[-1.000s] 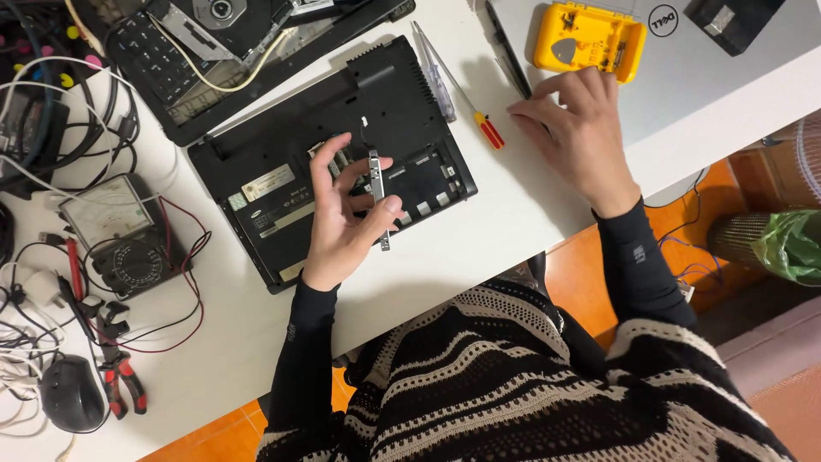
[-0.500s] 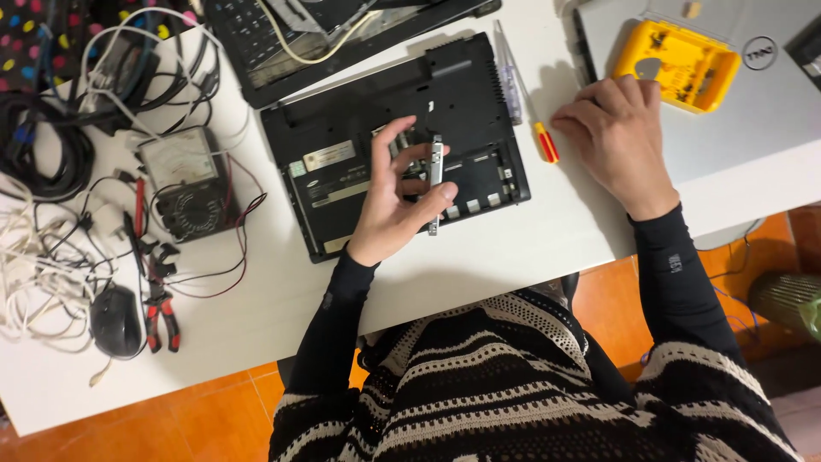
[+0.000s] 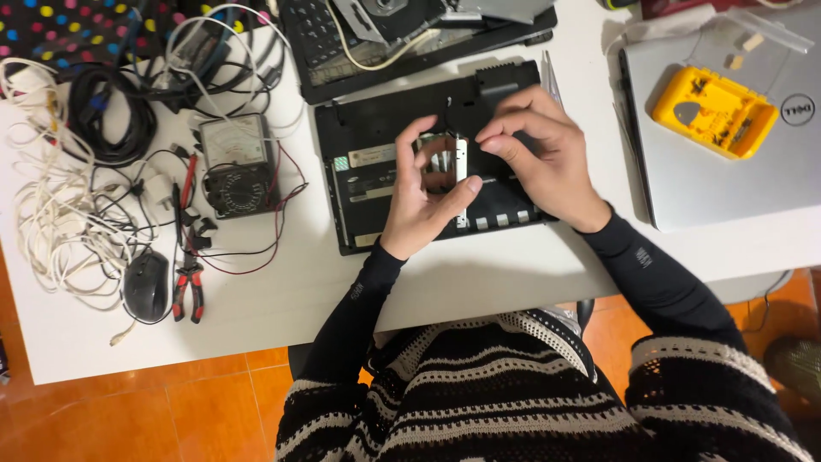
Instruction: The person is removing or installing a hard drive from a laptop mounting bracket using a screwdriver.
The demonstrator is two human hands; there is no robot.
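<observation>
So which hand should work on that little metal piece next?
Probably the right hand. The left hand already holds the small metal piece upright over the black laptop base, so it is busy steadying it. The right hand's fingertips hover beside the piece's top, seemingly empty.

White rectangular labels [image 3: 369,157] sit on the black laptop base [image 3: 359,205].
</observation>
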